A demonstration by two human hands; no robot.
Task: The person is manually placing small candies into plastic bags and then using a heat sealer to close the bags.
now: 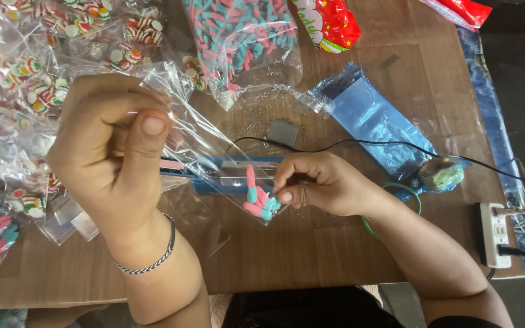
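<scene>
My left hand [107, 152] pinches the top of a small clear bag [214, 152]; my right hand [314, 182] grips its lower corner, where pink-and-blue gummy candies [257, 197] sit. The bag hangs over the blue sealer [226, 170], mid-table [311, 249].

Home candy-packing workspace, wooden table [311, 255], heaped sweet bags [44, 67], blue heat sealer [214, 173], power strip [496, 234]

Left hand [113, 161] pinches the top of a small clear plastic bag [214, 155] of pink-and-blue gummy worms [258, 197], right hand [317, 185] pinching its bottom corner above the blue heat sealer [214, 173].
</scene>
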